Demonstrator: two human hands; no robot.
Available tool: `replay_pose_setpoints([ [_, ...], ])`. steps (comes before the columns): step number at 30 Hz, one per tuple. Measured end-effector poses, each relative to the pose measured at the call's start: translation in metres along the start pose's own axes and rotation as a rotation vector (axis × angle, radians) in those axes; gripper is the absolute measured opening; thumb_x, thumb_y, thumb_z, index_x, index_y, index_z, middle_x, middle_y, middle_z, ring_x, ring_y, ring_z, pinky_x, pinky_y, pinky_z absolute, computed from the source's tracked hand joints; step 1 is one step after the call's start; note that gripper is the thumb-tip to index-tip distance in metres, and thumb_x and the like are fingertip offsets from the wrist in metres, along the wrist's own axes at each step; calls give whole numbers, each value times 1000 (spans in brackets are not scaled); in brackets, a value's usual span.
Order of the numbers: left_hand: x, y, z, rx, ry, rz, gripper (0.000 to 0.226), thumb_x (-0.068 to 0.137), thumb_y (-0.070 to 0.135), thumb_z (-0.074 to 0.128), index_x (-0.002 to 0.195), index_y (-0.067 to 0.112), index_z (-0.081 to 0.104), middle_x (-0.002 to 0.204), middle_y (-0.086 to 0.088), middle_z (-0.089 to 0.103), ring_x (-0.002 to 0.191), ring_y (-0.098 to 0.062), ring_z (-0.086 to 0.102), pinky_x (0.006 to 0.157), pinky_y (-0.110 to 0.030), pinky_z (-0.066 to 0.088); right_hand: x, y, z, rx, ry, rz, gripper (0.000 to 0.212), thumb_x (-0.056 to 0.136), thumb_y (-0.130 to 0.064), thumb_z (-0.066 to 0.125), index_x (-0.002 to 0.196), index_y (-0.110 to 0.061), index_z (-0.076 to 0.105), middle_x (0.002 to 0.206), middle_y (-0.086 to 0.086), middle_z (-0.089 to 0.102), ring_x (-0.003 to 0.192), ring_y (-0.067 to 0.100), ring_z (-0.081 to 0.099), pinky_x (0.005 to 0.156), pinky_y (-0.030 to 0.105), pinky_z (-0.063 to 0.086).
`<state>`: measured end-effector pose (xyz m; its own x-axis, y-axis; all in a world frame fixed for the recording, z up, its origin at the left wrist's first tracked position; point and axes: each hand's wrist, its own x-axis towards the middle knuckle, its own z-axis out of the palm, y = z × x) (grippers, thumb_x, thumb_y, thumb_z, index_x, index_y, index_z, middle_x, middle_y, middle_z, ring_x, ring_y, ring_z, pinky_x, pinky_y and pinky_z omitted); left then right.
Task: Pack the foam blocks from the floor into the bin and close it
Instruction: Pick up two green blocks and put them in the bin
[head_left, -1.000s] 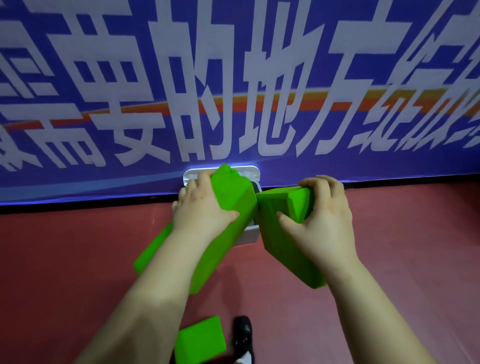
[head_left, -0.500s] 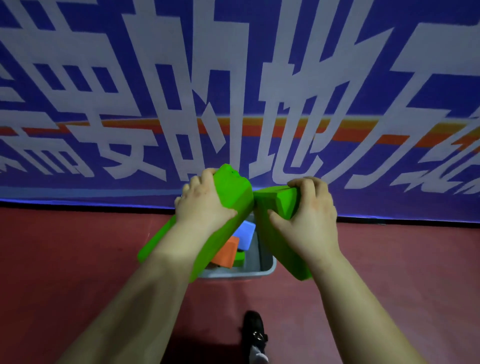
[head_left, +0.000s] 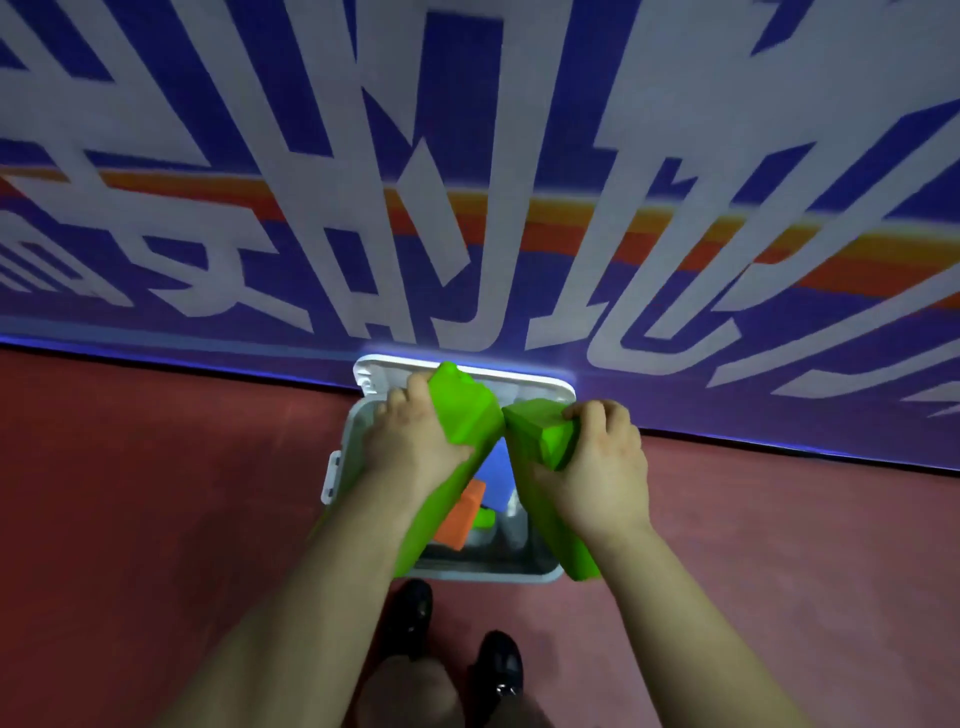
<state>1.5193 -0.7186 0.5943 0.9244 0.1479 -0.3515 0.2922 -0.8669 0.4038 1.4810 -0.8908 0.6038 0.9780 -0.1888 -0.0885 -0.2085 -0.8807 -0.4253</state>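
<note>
Against the blue banner wall (head_left: 519, 156), on red floor (head_left: 156, 519): open grey bin (head_left: 340, 457). 2 long green foam blocks over it, top ends touching. Left hand (head_left: 415, 447) grips left block (head_left: 462, 415), right hand (head_left: 602, 467) grips right block (head_left: 535, 431). Orange block (head_left: 460, 517) and blue block (head_left: 496, 478) inside.

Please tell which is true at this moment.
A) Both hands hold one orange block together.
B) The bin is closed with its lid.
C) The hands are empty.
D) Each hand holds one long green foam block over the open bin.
D: the left hand grips one green block, the right hand grips another green block, and both are above the open bin, where an orange block already lies.
</note>
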Motion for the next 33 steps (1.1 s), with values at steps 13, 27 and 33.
replay_pose_setpoints([
  [13,118,-24,49,227,-212,86,103,81,50,65,152,23,-4,160,-12,-4,147,-32,5,119,-45,11,71,-11,104,-99,-239,88,92,70,-49,73,145,-22,26,158,14,8,143,32,15,114,42,18],
  [27,41,36,-133,360,-163,568,74,85,46,61,147,22,27,150,-1,35,138,-22,33,113,-34,25,51,-102,-87,-245,-269,-217,81,77,-50,64,144,-25,28,152,7,26,141,25,23,113,39,22],
  [33,-38,48,-159,285,-14,506,70,84,43,62,144,24,32,146,-1,40,135,-22,37,110,-35,27,7,-101,-138,-265,-209,-360,78,77,-51,64,143,-25,30,147,3,34,136,24,32,110,39,28],
])
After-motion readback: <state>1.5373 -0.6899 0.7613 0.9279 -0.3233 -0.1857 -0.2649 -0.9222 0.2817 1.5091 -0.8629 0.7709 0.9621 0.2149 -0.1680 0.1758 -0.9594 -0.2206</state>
